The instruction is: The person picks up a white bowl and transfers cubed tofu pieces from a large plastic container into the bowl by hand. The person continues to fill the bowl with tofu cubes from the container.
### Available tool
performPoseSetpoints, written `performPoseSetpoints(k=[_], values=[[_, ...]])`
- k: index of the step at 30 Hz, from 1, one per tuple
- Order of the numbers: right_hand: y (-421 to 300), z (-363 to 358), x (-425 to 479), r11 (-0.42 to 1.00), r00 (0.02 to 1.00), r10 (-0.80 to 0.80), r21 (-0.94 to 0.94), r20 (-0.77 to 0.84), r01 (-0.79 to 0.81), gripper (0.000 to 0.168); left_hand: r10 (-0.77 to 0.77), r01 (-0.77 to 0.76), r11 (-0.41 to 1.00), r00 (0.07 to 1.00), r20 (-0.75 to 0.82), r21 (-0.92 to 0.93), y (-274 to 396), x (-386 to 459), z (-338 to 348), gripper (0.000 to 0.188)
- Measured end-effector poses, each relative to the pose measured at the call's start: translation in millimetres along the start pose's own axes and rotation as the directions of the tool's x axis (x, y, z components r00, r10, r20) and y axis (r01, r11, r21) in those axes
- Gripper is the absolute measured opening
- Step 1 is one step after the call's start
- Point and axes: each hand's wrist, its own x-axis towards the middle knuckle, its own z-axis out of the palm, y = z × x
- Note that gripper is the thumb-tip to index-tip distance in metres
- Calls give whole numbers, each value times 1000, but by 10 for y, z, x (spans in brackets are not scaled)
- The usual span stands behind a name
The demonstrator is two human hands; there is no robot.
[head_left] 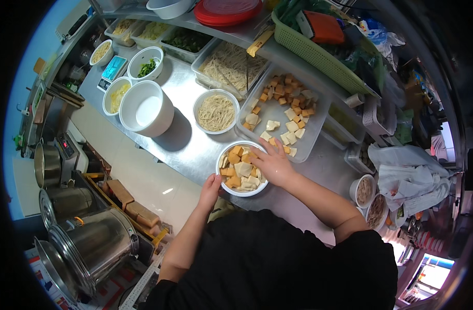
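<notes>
My left hand (210,190) grips the left side of a round white tub (243,194) near the table's front edge. The tub is full of orange-yellow cubes (234,156) and pale folded pieces (244,169) that look like tofu or bean curd. Over the tub's right side, my right hand (276,166) lies palm down, fingers apart, resting about the rim and the food. Just beyond stands a clear plastic bin (277,110) with more of these cubes and pieces, heaped at its far end. A second white tub (195,110) of pale shredded strips (217,113) sits to the left.
Farther left are a deep white tub (159,120), smaller tubs and a digital scale (114,69). Tongs rest in a bin of pale strips (228,64). A shelf carries red lids (226,17) and a green basket (314,54). Steel pots (100,240) stand at lower left.
</notes>
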Motion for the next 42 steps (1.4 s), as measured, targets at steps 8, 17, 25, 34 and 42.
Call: performPoseSetpoints(k=[8,17,25,34,42], values=[[1003,33,166,667,889,446,623,105,-409,39,40,-40,999,999,3,-3,-20,-4,24,25],[1391,843,557,922,835,309,70,455,-380,40,38,-38,999,999,-5,-5,25,-17,37,26],[1418,948,781,624,783,475,473,402,-621,24,22,-22,1000,999,-33,-7,-36,-31,8,27],[1349,1321,967,8,645,497,741,580,-672,24,-1,1,1000,1000,-12,-8,87,-51,76,28],[998,1085,1087,678,832,517,498,200,-541,33,0,0,1000,1000,-14,-11,38,-54,26,29]])
